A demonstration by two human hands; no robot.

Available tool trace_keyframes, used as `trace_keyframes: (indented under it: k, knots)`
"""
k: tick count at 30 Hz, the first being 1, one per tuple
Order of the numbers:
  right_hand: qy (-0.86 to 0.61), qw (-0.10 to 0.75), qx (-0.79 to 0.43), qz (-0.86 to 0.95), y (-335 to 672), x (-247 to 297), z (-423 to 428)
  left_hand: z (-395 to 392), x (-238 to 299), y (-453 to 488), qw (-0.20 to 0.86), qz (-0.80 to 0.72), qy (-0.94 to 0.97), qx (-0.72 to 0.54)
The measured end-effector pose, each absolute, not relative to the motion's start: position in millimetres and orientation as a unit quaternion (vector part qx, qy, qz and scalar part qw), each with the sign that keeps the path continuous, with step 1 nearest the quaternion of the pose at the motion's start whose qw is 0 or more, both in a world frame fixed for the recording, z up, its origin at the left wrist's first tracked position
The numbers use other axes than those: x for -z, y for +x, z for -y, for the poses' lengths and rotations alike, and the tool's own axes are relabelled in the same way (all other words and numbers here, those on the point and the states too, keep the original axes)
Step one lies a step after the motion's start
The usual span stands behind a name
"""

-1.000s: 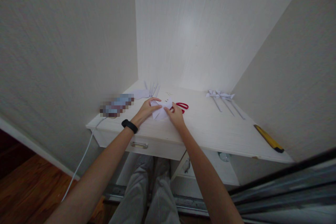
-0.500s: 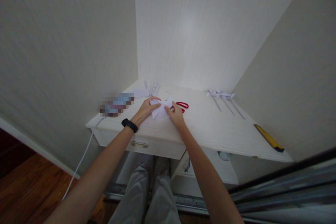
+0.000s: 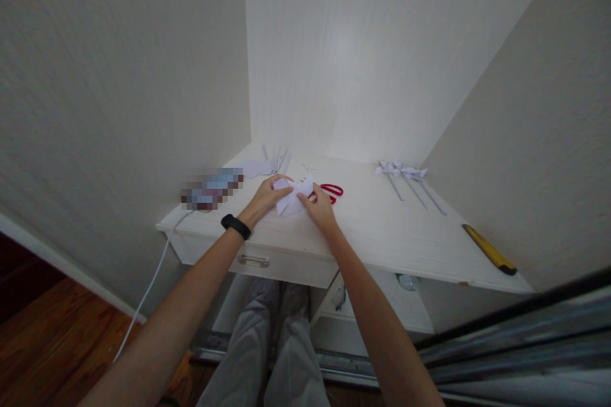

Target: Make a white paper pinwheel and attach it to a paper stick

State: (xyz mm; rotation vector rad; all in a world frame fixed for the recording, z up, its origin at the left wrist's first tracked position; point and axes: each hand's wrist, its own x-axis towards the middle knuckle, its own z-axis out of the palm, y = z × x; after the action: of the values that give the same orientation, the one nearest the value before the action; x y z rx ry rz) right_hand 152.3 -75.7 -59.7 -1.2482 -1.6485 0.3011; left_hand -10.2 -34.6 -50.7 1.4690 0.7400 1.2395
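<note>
across the middle of the frame stretches my white desk [image 3: 391, 235]. on its right half lie folded paper shapes [image 3: 401, 170] with three sticks, and on its left end sits a pixelated object [image 3: 212, 189]. toward the lower right, a yellow and black tool [image 3: 489, 250] rests near the desk's edge. at center, my left hand [image 3: 265, 198] pinches one side of a folded white paper [image 3: 290, 203], my right hand [image 3: 321, 207] pinching the other, fingers drawn in. just beside my right hand lie red-handled scissors [image 3: 331, 186]; a black band [image 3: 235, 226] circles my left wrist.
</note>
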Motion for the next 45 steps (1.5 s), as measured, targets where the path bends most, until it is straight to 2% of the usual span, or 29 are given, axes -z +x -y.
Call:
trace_keyframes:
  k: [7, 15, 25, 30, 36, 45]
  knots:
    - [-0.522, 0.501, -0.126, 0.679, 152.2, 59.3, 76.1, 37.7, 48.0, -10.8, 0.506, -0.319, 0.619, -0.509]
    - [-0.479, 0.547, -0.198, 0.657, 153.4, 59.9, 77.5, 33.8, 49.8, -10.9, 0.497, -0.326, 0.612, -0.521]
    - [-0.397, 0.598, -0.398, 0.571, 155.0, 60.2, 70.9, 31.7, 50.8, -12.2, 0.516, -0.306, 0.563, -0.569]
    - [-0.365, 0.611, -0.454, 0.536, 157.2, 55.3, 73.2, 32.8, 48.9, -12.9, 0.510, -0.307, 0.562, -0.574]
    - [-0.380, 0.573, -0.478, 0.547, 151.6, 54.8, 76.4, 30.5, 51.1, -12.4, 0.476, -0.326, 0.595, -0.560]
    - [-0.402, 0.564, -0.449, 0.564, 150.1, 57.8, 72.3, 28.8, 52.8, -12.7, 0.451, -0.329, 0.634, -0.535]
